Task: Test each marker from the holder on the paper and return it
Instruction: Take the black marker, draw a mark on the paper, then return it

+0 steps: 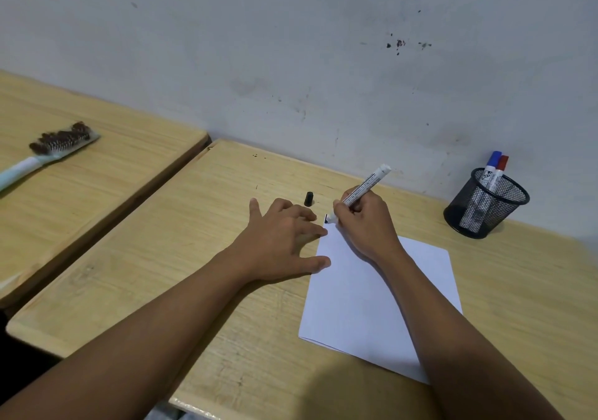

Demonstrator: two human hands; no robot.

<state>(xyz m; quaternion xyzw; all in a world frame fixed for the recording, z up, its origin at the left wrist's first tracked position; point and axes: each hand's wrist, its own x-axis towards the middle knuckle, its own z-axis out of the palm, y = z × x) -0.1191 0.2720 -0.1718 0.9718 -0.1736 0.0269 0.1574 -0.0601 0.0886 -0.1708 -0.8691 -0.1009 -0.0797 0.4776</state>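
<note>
My right hand (365, 222) grips a white marker (367, 184), uncapped, with its black tip down at the top left corner of the white paper (375, 296). A small black mark shows there. My left hand (284, 235) lies flat, fingers spread, pressing the paper's left edge. The marker's black cap (309, 199) rests on the desk just beyond my left fingers. A black mesh holder (487, 204) stands at the far right by the wall, with a blue-capped marker (492, 165) and a red-capped marker (501, 168) upright in it.
The wooden desk (200, 257) meets a grey wall at the back. A second desk (81, 186) stands to the left across a narrow gap, with a feather duster (55, 147) lying on it.
</note>
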